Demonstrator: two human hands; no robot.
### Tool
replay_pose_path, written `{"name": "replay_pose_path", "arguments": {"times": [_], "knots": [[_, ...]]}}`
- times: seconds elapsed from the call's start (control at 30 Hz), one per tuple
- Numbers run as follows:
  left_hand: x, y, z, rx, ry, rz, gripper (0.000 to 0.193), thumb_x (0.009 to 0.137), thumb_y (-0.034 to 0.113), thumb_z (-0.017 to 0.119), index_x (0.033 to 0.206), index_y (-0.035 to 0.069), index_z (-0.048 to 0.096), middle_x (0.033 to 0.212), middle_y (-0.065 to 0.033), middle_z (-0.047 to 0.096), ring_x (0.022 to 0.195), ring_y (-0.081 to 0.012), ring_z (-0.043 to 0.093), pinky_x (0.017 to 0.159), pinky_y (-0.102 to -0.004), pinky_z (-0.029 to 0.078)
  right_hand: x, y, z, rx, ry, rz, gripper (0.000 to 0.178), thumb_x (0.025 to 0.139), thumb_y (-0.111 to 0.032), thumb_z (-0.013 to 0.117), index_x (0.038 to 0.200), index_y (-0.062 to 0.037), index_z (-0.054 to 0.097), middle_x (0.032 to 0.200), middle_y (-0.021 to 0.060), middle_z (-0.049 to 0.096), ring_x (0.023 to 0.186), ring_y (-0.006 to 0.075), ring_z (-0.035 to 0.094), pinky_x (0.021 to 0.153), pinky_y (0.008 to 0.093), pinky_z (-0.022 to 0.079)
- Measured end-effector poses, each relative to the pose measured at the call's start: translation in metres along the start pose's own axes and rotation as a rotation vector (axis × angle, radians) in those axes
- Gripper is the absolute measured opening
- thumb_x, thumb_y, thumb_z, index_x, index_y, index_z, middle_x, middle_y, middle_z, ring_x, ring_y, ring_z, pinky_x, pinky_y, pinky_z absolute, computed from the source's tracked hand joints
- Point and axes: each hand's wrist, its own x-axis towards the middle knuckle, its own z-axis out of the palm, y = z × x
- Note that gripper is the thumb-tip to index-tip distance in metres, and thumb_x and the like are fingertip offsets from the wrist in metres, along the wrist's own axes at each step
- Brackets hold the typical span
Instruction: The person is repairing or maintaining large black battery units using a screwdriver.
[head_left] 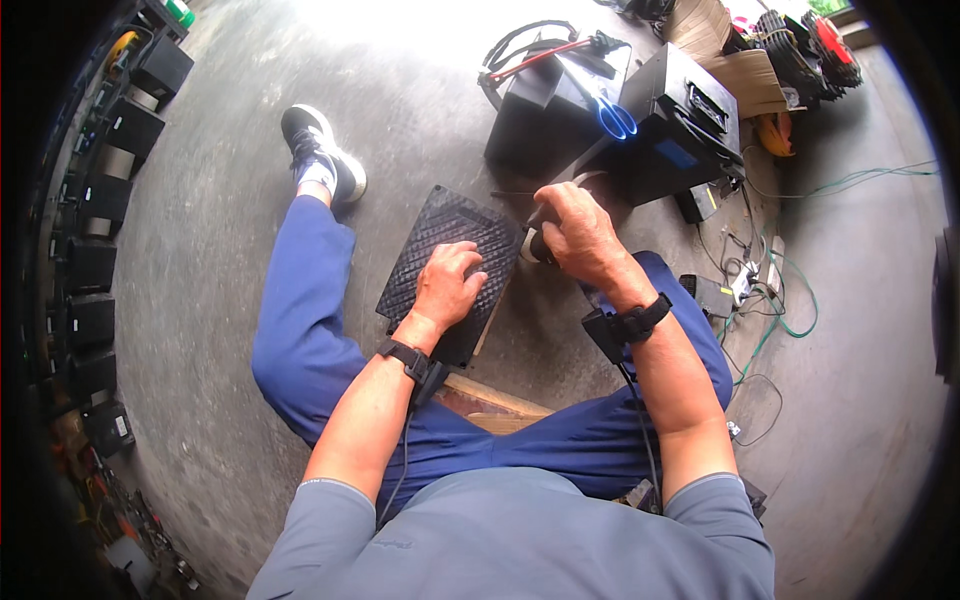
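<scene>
Left hand (pixel 447 285) lies flat, fingers spread, pressing down on a black ribbed panel (pixel 440 262) that sits between the knees on a wooden block (pixel 492 403) over the concrete floor (pixel 215 215). Right hand (pixel 575 232) is curled tight around a small dark tool (pixel 533 246) with a pale band, held right at the panel's right edge; what sort of tool it is I can't make out.

The panel is a flat rectangle, black, covered in a fine grid of ridges, tilted with its far corner pointing away from the body. It looks stiff and fairly light, probably moulded plastic, so it should keep its shape under a palm. Those ridges give good grip for a flat hand on top; the long edges look like the natural place to lift it. Being thin, it could rock on the block if pressed off-centre.

Just beyond, dark boxes (pixel 655 125) stand on the floor, blue-handled scissors (pixel 612 115) lying on top of one. Red and black cables (pixel 535 50) coil behind. Green wire (pixel 790 300) trails off to the right. Both wrists wear black straps with cords. One sneaker (pixel 322 152) stretches out to the left.
</scene>
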Motion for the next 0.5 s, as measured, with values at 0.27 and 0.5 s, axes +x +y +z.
{"name": "replay_pose_path", "arguments": {"times": [0.27, 0.5], "knots": [[0.001, 0.001, 0.001, 0.012, 0.003, 0.007, 0.023, 0.079, 0.014, 0.077, 0.1, 0.004, 0.073, 0.124, -0.0129, 0.069, 0.121, -0.0325, 0.06, 0.103, -0.0422, 0.05, 0.007, -0.01, -0.029, -0.023, 0.037, -0.01, 0.031, 0.078, -0.001, 0.064, 0.109, -0.0052, 0.063, 0.102, 0.0156, 0.065, 0.098, 0.0371, 0.064, 0.087, 0.045, 0.053], [0.0, -0.001, 0.001, 0.002, 0.013, 0.002, 0.026, 0.078, 0.014, 0.078, 0.1, 0.003, 0.073, 0.123, -0.013, 0.07, 0.119, -0.0326, 0.061, 0.103, -0.0421, 0.049, 0.012, -0.024, -0.056, 0.014, 0.058, 0.031, 0.03, 0.078, -0.002, 0.065, 0.108, -0.0029, 0.063, 0.101, 0.016, 0.065, 0.098, 0.0364, 0.065, 0.088, 0.0439, 0.053]]}}
